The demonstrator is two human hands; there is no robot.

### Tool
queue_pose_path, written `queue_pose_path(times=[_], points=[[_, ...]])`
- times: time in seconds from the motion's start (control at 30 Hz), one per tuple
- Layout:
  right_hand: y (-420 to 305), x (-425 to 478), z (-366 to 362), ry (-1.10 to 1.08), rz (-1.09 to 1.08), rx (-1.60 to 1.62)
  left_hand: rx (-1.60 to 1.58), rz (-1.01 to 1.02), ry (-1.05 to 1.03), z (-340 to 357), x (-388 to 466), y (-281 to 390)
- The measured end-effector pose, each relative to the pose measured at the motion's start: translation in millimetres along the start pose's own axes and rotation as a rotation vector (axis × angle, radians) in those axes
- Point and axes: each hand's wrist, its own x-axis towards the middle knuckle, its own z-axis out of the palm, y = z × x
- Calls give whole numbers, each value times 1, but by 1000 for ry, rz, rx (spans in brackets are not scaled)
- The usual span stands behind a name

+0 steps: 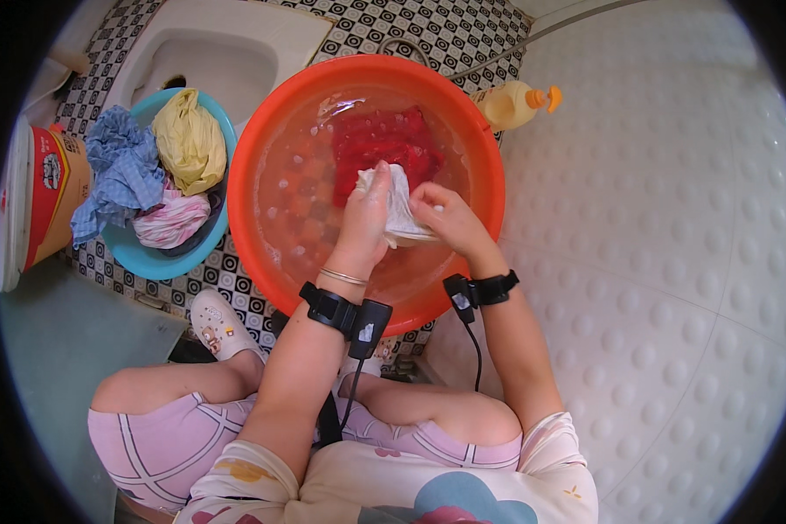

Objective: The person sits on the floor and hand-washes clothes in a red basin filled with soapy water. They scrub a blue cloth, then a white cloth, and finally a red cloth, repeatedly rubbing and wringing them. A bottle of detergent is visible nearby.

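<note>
My left hand (365, 219) grips a wet white cloth (401, 200) above the water, thumb laid along its upper part. At the cloth's right edge, my right hand (450, 213) has curled fingers pinching the fabric. Both hands are inside the rim of a large orange plastic basin (240, 216). Cloudy water with a few bubbles fills much of it. Beyond my hands, a red cloth (386, 134) lies bunched in the water. The white cloth's lower end is folded, and my left palm hides part of it.
Left of the basin stands a turquoise tub (170, 268) holding a blue checked garment (121, 170), a yellow one (190, 144) and a pink-white one (173, 219). A lidded bucket (49, 196), squat toilet (213, 49), yellow pump bottle (507, 106), grey hose (550, 29) and tiled wall (635, 216) surround them.
</note>
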Motion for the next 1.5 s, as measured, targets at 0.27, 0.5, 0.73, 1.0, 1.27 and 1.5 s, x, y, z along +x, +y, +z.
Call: queue_pose_path(times=[0.27, 0.5, 0.73, 1.0, 1.27, 1.5], points=[[-16, -4, 27, 454, -530, -329, -166, -51, -12, -8, 8, -32], [0, -3, 33, 575, -324, -357, -37, -136, -46, 10, -11, -37], [16, -11, 46, 564, -596, -430, 1, -106, -18, 5, -9, -16], [13, -9, 48, 607, -503, -501, -99, -135, -63, -3, -3, -27], [-1, -6, -1, 181, -22, 39, -195, -131, -65, -8, 7, -4], [-17, -17, 62, 541, -577, -413, -170, -71, -136, -14, -3, -38]])
